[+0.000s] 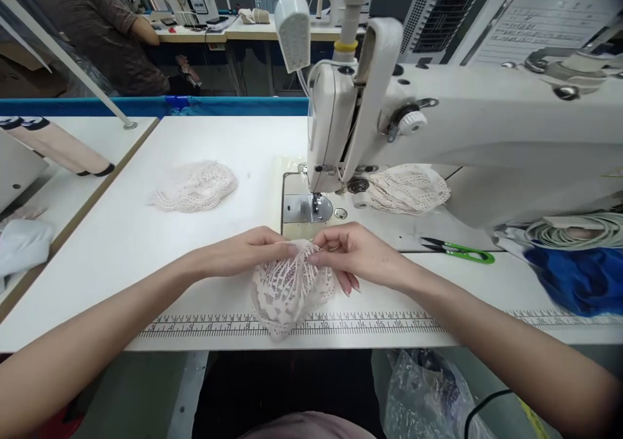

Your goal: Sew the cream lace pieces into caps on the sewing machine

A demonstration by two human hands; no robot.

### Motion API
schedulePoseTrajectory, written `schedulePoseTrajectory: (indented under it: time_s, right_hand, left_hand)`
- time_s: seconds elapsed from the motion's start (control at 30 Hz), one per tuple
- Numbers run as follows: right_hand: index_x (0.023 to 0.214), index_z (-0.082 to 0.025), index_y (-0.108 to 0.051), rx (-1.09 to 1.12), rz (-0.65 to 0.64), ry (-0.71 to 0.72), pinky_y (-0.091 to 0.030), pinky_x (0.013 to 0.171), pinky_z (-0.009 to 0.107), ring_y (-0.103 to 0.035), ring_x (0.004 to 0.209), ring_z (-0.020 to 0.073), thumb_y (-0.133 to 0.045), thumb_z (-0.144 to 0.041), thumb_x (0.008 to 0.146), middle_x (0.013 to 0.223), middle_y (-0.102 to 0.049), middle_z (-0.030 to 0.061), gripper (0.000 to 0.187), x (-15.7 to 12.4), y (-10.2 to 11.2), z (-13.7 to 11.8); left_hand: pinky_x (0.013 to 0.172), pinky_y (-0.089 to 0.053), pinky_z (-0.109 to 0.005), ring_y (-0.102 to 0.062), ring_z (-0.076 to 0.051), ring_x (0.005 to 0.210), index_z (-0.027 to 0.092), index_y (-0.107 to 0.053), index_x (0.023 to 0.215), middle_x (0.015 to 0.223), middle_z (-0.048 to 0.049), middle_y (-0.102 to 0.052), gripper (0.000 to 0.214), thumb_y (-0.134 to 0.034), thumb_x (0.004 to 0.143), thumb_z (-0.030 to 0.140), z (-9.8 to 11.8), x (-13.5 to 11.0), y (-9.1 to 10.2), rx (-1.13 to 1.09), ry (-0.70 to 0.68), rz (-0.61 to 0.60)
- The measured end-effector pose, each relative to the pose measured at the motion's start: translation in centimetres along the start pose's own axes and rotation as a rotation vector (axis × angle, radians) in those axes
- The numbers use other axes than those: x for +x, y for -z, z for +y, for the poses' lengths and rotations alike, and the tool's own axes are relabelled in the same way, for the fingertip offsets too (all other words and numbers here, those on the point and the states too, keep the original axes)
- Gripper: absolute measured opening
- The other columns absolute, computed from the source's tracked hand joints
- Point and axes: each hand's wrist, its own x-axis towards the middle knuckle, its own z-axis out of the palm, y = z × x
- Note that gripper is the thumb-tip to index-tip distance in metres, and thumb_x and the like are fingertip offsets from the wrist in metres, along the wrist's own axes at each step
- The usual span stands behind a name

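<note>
My left hand and my right hand both pinch the top edge of a pale pink lace piece, fingertips almost meeting. The lace hangs down over the printed ruler strip at the table's front edge. Just behind my hands is the needle plate of a white sewing machine. A second lace pile lies to the left on the table. A third lace pile rests under the machine's arm.
Green-handled snips lie right of my right hand. Blue cloth and coiled cable sit at far right. A plastic bag hangs below the table. Another person sits at a far machine.
</note>
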Motion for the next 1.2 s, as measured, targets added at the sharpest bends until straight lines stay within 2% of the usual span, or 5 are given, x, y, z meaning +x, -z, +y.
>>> schedulePoseTrajectory:
  time_s: [0.1,0.23,0.43,0.67,1.2]
  right_hand:
    - [0.079,-0.018,-0.064,0.002,-0.063,-0.022,-0.041,0.035,0.017,-0.054,0.037,0.0076,-0.073,-0.043,0.08,0.051,-0.057,-0.0081,0.026,0.9,0.6,-0.4]
    - [0.082,-0.018,-0.064,-0.022,-0.046,-0.051,-0.043,0.036,0.017,-0.056,0.038,0.0078,-0.074,-0.043,0.079,0.053,-0.059,-0.0075,0.026,1.1,1.5,-0.5]
    - [0.084,-0.017,-0.064,-0.015,0.068,-0.015,-0.056,0.054,0.022,-0.065,0.053,0.0114,-0.077,-0.039,0.077,0.061,-0.065,-0.0033,0.026,1.1,2.1,0.1]
    - [0.091,-0.019,-0.064,-0.345,0.368,0.359,-0.047,0.051,0.02,-0.059,0.054,0.0087,-0.065,-0.025,0.088,0.062,-0.06,-0.0051,0.007,0.7,0.9,2.3]
    - [0.107,-0.018,-0.055,-0.754,0.397,0.67,-0.037,0.046,0.017,-0.048,0.05,0.0056,-0.053,-0.014,0.093,0.065,-0.057,-0.0073,0.015,0.6,0.4,3.4]
  left_hand:
    - [0.052,-0.027,-0.026,-0.031,-0.009,0.055,0.018,-0.051,0.067,0.063,0.0038,-0.035,0.04,-0.052,0.092,0.049,-0.2,0.2,0.4,-0.083,0.057,-0.056]
    - [0.049,-0.029,-0.022,-0.036,-0.008,0.055,0.019,-0.055,0.074,0.065,0.0055,-0.041,0.031,-0.07,0.08,0.046,0.1,1.2,-0.4,-0.021,0.027,0.14]
    - [0.044,-0.027,-0.019,-0.035,-0.006,0.046,0.018,-0.059,0.074,0.054,0.0081,-0.043,0.027,-0.063,0.087,0.042,-0.5,2.4,-1.6,0.32,-0.094,0.406]
    - [0.046,-0.036,-0.018,-0.051,-0.007,0.043,0.019,-0.066,0.091,0.052,0.0077,-0.059,0.013,-0.056,0.094,0.026,-2.8,2.2,-2.7,0.7,-0.459,0.715]
    - [0.048,-0.039,-0.019,-0.046,-0.006,0.042,0.019,-0.062,0.093,0.052,0.0096,-0.055,0.009,-0.053,0.094,0.02,-3.1,2.2,-3.1,0.752,-0.526,0.708]
